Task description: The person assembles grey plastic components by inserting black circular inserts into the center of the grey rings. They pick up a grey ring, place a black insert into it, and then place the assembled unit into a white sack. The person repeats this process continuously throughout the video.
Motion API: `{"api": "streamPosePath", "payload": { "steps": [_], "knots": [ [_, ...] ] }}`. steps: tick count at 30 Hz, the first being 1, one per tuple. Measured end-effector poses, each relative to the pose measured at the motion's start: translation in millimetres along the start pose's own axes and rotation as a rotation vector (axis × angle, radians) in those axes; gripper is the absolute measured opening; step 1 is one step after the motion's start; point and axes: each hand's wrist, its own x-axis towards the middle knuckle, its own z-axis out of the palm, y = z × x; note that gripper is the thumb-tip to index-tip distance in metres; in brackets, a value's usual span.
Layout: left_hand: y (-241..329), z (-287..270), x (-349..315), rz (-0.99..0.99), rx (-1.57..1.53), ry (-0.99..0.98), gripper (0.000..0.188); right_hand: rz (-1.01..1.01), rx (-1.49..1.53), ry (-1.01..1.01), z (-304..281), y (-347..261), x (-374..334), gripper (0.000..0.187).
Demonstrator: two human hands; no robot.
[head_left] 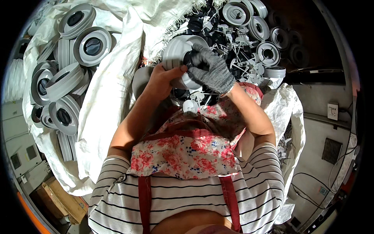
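Above my apron is a light grey round plastic housing [177,48], tilted on its side. My bare left hand [163,80] grips its near left edge, thumb laid across it. My right hand [213,71], in a grey knitted glove, has its fingers closed round a black ribbed round piece [188,60] at the housing's face. Whether that piece sits in the housing or only touches it, I cannot tell. Just below my hands, a white flat-headed plastic part [190,107] rests by the apron [183,154].
Stacked grey rings with black centres [92,46] fill a white woven sack [113,101] on the left. Beyond my hands lies a heap of small white stemmed parts [239,43] and black pieces. More grey rings [269,54] lie far right. A socket [332,111] is on the right.
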Motion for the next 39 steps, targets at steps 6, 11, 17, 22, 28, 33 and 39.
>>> {"api": "streamPosePath", "payload": {
  "steps": [6,11,17,22,28,33,39],
  "knots": [
    [3.0,-4.4,-8.1,-0.084,0.05,0.005,0.027,-0.231,-0.566,-0.062,7.9,1.9,0.9,0.06],
    [12.8,-10.5,-8.4,-0.189,0.138,-0.028,0.025,-0.613,-0.73,-0.243,6.2,3.2,-2.1,0.05],
    [9.7,-21.5,-0.4,-0.337,0.15,-0.106,0.023,-0.932,-0.975,-0.266,-1.5,18.3,-15.2,0.038],
    [1.1,-12.2,6.6,-0.341,-0.037,-0.008,0.023,-0.783,-0.936,-0.152,6.7,38.4,-15.8,0.04],
    [-1.9,-5.0,4.7,-0.335,0.04,0.02,0.02,-0.289,-0.489,-0.187,-3.5,15.7,-5.8,0.063],
    [-5.2,12.5,-5.1,-0.11,0.279,0.005,0.029,0.001,-0.283,-0.03,0.5,26.5,-2.1,0.068],
    [-8.8,21.9,-4.6,0.01,0.442,0.071,0.037,0.334,0.139,-0.164,-2.9,37.2,-5.1,0.068]
  ]
}}
